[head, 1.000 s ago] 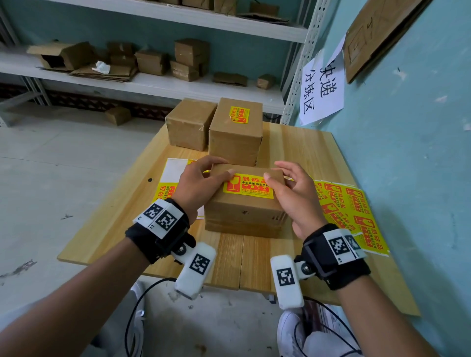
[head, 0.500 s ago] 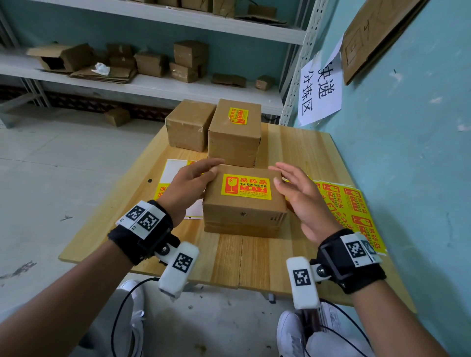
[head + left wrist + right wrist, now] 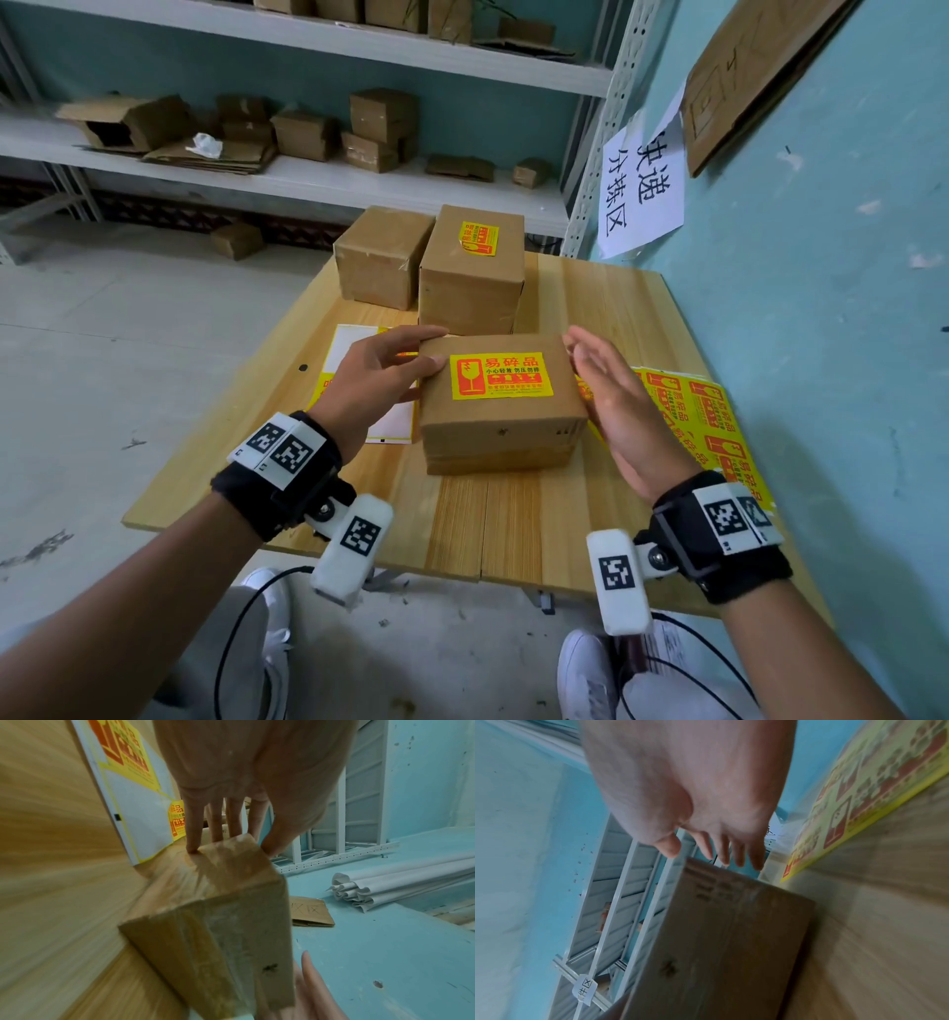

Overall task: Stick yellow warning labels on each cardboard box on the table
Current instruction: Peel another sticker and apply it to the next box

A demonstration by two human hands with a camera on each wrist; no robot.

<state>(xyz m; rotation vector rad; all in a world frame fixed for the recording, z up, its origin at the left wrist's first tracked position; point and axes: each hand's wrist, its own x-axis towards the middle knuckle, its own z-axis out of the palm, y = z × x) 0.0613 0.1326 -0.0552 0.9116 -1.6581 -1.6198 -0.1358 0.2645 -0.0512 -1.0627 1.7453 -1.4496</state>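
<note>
Cardboard box [image 3: 500, 406] sits at the middle of the desk [image 3: 611, 308], nearest the person, and it carries a yellow warning label [image 3: 500, 383] flat on its top face. That label shows a red cracked-glass symbol and the characters 易碎品, with smaller print below too fine to read. The left hand [image 3: 377, 377] rests against the box's left side, fingers fairly straight, thumb lying along the top edge; the right hand [image 3: 613, 406] hovers just beside the right side, fingers straight and holding nothing. My read: this box is stiff and squared, probably light, and best taken by its two opposite side walls, palms flat, since the taped faces could be a little slick.

Behind it stand two more boxes, touching each other: the taller box [image 3: 470, 272] already wears a label on top, the box at far left [image 3: 382, 257] shows none on the faces in view. A sheet of yellow labels [image 3: 703, 416] lies on the desk to the right, and a partly used sheet [image 3: 359, 370] under the left hand. On the wall, a paper sign [image 3: 642, 185] reads 快递分拣区.
</note>
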